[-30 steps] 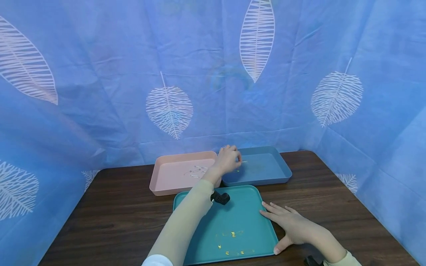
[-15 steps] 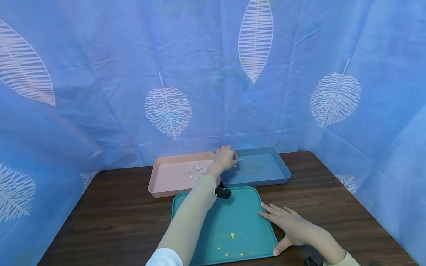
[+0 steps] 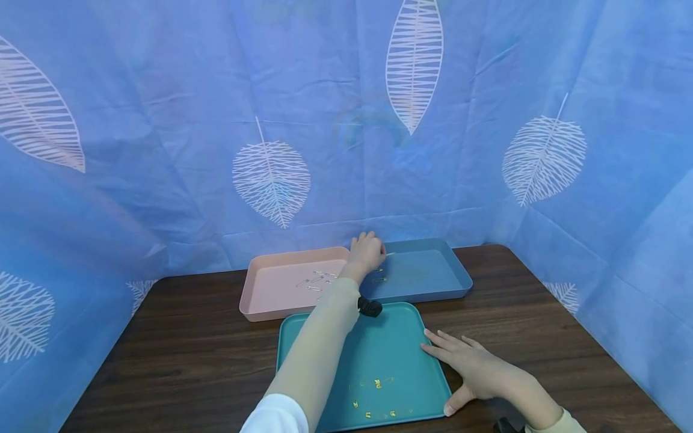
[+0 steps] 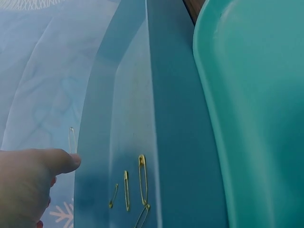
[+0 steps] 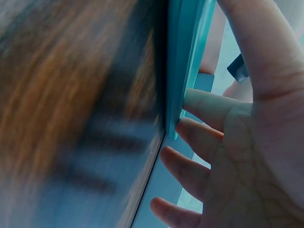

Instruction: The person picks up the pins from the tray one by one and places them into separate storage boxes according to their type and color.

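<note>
My left hand [image 3: 366,252] is over the left end of the blue tray [image 3: 433,296], where it pinches a safety pin [image 4: 72,138] between thumb and fingers. That pin sticks up past the thumb in the left wrist view. Several gold safety pins [image 4: 143,178] lie in the blue tray below the hand. My right hand [image 3: 476,368] rests beside the teal tray [image 3: 390,337] with its fingers spread and its fingertips at the tray's right edge. Small gold pieces [image 3: 378,383] lie in the near part of the teal tray.
A pink tray [image 3: 281,291] with several silver safety pins [image 3: 314,288] stands left of the blue tray, partly behind my left forearm. All three trays are on a dark wooden table [image 3: 178,355]. A blue leaf-print cloth [image 3: 335,168] hangs behind the table.
My left hand has shifted slightly farther back over the blue tray, still pinching the pin, and its forearm has swung a little right. My right hand has stayed at the teal tray's edge.
</note>
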Motion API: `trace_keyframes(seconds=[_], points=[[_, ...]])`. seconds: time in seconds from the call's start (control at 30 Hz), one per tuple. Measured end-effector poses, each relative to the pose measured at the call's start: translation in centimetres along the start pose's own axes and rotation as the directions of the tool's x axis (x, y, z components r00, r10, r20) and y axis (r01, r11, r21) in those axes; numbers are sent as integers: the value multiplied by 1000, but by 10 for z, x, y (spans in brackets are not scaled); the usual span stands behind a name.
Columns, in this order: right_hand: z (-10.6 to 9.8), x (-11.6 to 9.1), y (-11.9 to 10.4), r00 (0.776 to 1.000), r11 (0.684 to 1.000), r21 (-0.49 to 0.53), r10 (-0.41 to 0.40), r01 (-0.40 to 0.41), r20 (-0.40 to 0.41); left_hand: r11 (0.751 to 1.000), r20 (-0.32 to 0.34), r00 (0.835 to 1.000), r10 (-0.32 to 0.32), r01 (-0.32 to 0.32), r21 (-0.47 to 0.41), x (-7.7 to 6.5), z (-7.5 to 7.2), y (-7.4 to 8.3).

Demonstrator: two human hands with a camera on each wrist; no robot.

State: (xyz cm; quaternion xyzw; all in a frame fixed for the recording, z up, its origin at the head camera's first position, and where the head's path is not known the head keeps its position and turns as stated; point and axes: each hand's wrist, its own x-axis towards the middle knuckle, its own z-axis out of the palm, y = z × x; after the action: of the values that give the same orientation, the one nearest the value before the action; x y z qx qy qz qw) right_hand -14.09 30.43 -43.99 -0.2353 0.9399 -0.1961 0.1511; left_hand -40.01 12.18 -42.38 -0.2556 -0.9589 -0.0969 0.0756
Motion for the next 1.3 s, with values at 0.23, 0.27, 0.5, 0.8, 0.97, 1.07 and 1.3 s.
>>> trace_keyframes(seconds=[0.23, 0.27, 0.5, 0.8, 0.97, 1.07, 1.3], points=[[-1, 0, -1, 1000, 1000, -4, 1, -1, 5, 998, -36, 999, -26, 28, 55, 2, 1, 6], [-1, 0, -1, 1000, 1000, -3, 0, 0, 6, 998, -41, 999, -30, 33, 61, 2, 2, 7], [0, 1, -1, 1000, 1000, -11, -1, 1, 11, 996, -43, 998, -43, 46, 77, 3, 2, 8], [-2, 0, -3, 1000, 1000, 3, 7, -7, 12, 998, -77, 997, -26, 30, 53, -1, -1, 6], [-2, 0, -4, 1000, 1000, 17, 6, -6, 18, 1000, -93, 995, -30, 30, 3, -7, -4, 3], [-2, 0, -4, 1000, 1000, 17, 7, -7, 19, 1000, -110, 994, -23, 22, -12, -13, -6, 2], [-1, -1, -3, 1000, 1000, 12, 12, -12, 17, 997, -197, 980, 34, -48, -66, -24, -6, -1]])
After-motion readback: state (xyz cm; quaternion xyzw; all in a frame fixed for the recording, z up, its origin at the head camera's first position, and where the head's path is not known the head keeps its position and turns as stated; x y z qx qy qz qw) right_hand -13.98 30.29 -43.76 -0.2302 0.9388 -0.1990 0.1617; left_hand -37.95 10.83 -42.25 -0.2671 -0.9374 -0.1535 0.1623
